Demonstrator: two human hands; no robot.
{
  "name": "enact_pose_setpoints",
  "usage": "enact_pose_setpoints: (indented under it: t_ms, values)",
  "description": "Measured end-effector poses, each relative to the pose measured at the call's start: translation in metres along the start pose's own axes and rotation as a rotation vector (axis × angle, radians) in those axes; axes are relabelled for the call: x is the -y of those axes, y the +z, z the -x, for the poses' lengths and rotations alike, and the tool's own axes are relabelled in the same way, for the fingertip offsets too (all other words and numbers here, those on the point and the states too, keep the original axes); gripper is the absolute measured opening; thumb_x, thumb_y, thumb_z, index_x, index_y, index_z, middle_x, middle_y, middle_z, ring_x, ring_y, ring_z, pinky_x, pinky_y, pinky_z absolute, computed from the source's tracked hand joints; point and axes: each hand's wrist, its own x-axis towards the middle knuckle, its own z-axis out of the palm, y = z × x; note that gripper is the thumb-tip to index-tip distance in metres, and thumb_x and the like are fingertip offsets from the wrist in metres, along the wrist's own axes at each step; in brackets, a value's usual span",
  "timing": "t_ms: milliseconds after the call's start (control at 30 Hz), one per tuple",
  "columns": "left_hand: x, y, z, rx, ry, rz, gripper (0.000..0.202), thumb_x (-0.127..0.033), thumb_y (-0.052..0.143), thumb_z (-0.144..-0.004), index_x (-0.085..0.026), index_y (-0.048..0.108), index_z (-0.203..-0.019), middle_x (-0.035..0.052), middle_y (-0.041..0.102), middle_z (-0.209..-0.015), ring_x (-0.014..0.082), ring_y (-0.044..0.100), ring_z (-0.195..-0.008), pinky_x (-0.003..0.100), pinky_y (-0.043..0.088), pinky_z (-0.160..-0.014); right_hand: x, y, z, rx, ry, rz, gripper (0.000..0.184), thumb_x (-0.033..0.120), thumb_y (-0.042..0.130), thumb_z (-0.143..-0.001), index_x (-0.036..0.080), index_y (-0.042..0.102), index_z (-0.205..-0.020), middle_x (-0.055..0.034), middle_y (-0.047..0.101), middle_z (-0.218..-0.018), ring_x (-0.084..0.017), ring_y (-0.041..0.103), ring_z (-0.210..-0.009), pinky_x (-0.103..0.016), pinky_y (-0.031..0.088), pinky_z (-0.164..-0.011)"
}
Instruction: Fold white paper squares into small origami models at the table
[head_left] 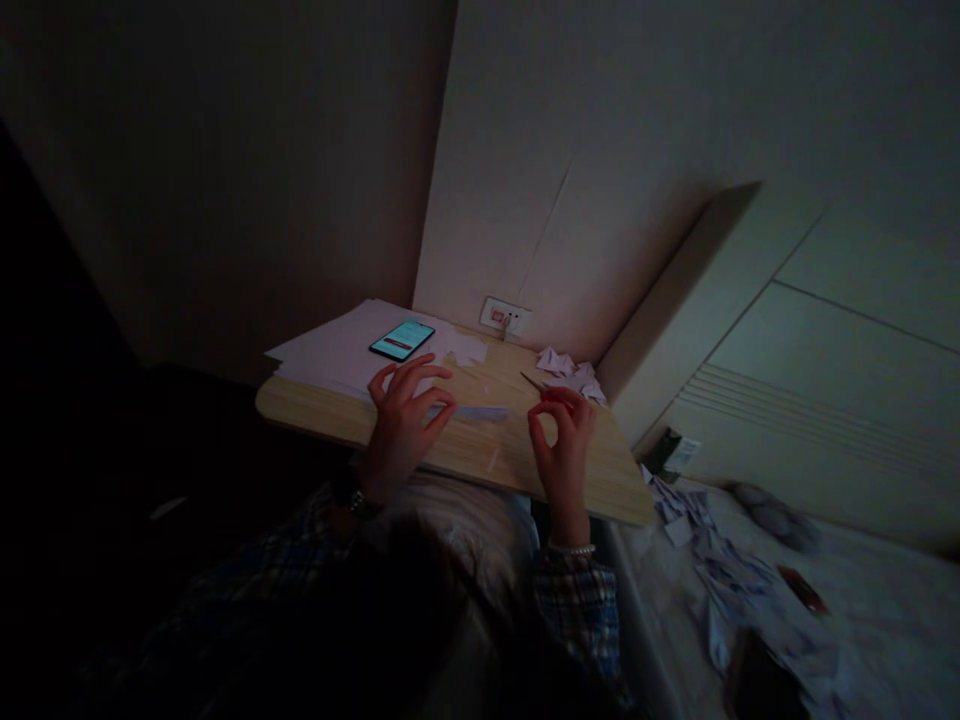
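Paper strip (484, 412) lay over table (607, 470), at three o'clock from left hand (405, 415), long axis roughly nine-to-three; one end just beside left pinch, right hand (566, 430) farther, past other end. Both pinches narrow; could not tell whether left gripped strip or right held scissors (534, 382), whose blade showed at eleven o'clock.

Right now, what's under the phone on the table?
White paper sheets lie under the phone, with the wooden table beneath them. The spot right below the phone is covered, so I can't see whether anything else is hidden there.
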Motion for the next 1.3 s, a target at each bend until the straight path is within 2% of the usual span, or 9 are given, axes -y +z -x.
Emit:
enact_pose_setpoints:
  t_ms: [67, 133, 200, 367, 600, 867, 1000, 1133, 1300]
  values:
    - [-0.001, 0.001, 0.000, 0.025, 0.003, -0.004, 0.006, -0.020, 0.062, -0.080, -0.022, 0.064, -0.075, 0.0046, 0.066, -0.110, 0.0257, 0.051, -0.120, 0.049, 0.026, -0.103, 0.009, 0.002, -0.001, 0.043, -0.013, -0.051, 0.013, 0.026, 0.057, -0.084, 0.022, 0.057, -0.096, -0.0097, 0.051, -0.116, -0.024, 0.045, -0.114, -0.047, 0.034, -0.098]
    - [-0.004, 0.002, 0.000, 0.048, 0.016, 0.002, 0.005, -0.022, 0.062, -0.080, -0.022, 0.064, -0.076, 0.0048, 0.065, -0.112, 0.0255, 0.051, -0.121, 0.049, 0.026, -0.103, 0.022, 0.004, -0.001, 0.146, -0.035, -0.083, 0.018, 0.026, 0.059, -0.083, 0.022, 0.056, -0.101, -0.0095, 0.050, -0.123, -0.024, 0.043, -0.118, -0.045, 0.032, -0.100]
    - [-0.006, 0.003, 0.000, 0.044, 0.016, 0.009, 0.005, -0.023, 0.062, -0.081, -0.022, 0.064, -0.076, 0.0051, 0.065, -0.112, 0.0256, 0.051, -0.120, 0.049, 0.026, -0.103, 0.032, 0.007, 0.000, 0.203, -0.052, -0.095, 0.005, 0.023, 0.056, -0.085, 0.023, 0.060, -0.089, -0.0063, 0.053, -0.120, -0.023, 0.043, -0.117, -0.044, 0.031, -0.100]
    - [-0.011, 0.004, 0.000, 0.030, 0.011, 0.017, 0.007, -0.024, 0.061, -0.082, -0.022, 0.064, -0.076, 0.0053, 0.065, -0.111, 0.0243, 0.051, -0.120, 0.048, 0.026, -0.102, 0.037, 0.009, 0.001, 0.232, -0.062, -0.122, 0.004, 0.022, 0.060, -0.083, 0.022, 0.060, -0.088, -0.0054, 0.056, -0.116, -0.022, 0.047, -0.111, -0.041, 0.032, -0.098]
    - [-0.012, 0.005, 0.001, 0.041, 0.011, 0.045, 0.005, -0.023, 0.062, -0.081, -0.022, 0.064, -0.077, 0.0048, 0.065, -0.110, 0.0238, 0.052, -0.119, 0.047, 0.026, -0.103, 0.034, 0.012, 0.002, 0.214, -0.061, -0.122, 0.009, 0.019, 0.056, -0.085, 0.020, 0.057, -0.094, -0.0066, 0.059, -0.108, -0.021, 0.050, -0.105, -0.038, 0.036, -0.092]
    - [-0.012, 0.008, 0.002, 0.084, 0.001, 0.031, 0.002, -0.023, 0.064, -0.080, -0.024, 0.064, -0.079, 0.0048, 0.065, -0.113, 0.0239, 0.051, -0.120, 0.048, 0.026, -0.102, 0.035, 0.018, 0.004, 0.247, -0.058, -0.085, 0.008, 0.014, 0.054, -0.084, 0.020, 0.060, -0.087, -0.0046, 0.062, -0.097, -0.020, 0.053, -0.096, -0.036, 0.036, -0.085]
    - [-0.013, 0.007, 0.002, 0.102, 0.012, 0.038, 0.005, -0.020, 0.062, -0.081, -0.024, 0.063, -0.078, 0.0031, 0.068, -0.103, 0.0228, 0.056, -0.112, 0.047, 0.027, -0.101, 0.034, 0.017, 0.005, 0.242, -0.075, -0.094, 0.008, 0.015, 0.055, -0.085, 0.021, 0.060, -0.087, -0.0041, 0.063, -0.096, -0.020, 0.053, -0.095, -0.035, 0.036, -0.085]
    - [-0.006, 0.006, 0.002, 0.059, -0.001, 0.028, 0.007, -0.018, 0.061, -0.081, -0.023, 0.062, -0.076, 0.0025, 0.069, -0.097, 0.0230, 0.058, -0.108, 0.047, 0.029, -0.099, 0.018, 0.011, 0.003, 0.201, -0.075, -0.092, 0.008, 0.016, 0.054, -0.085, 0.021, 0.061, -0.083, -0.0045, 0.063, -0.094, -0.020, 0.055, -0.092, -0.036, 0.038, -0.084]
    - [0.001, 0.004, 0.002, -0.002, -0.047, 0.017, 0.007, -0.016, 0.061, -0.080, -0.022, 0.060, -0.076, 0.0039, 0.068, -0.095, 0.0234, 0.059, -0.106, 0.045, 0.034, -0.096, 0.004, 0.004, 0.002, 0.066, -0.010, -0.095, 0.010, 0.015, 0.050, -0.086, 0.020, 0.058, -0.081, -0.0043, 0.062, -0.085, -0.020, 0.055, -0.089, -0.036, 0.041, -0.084]
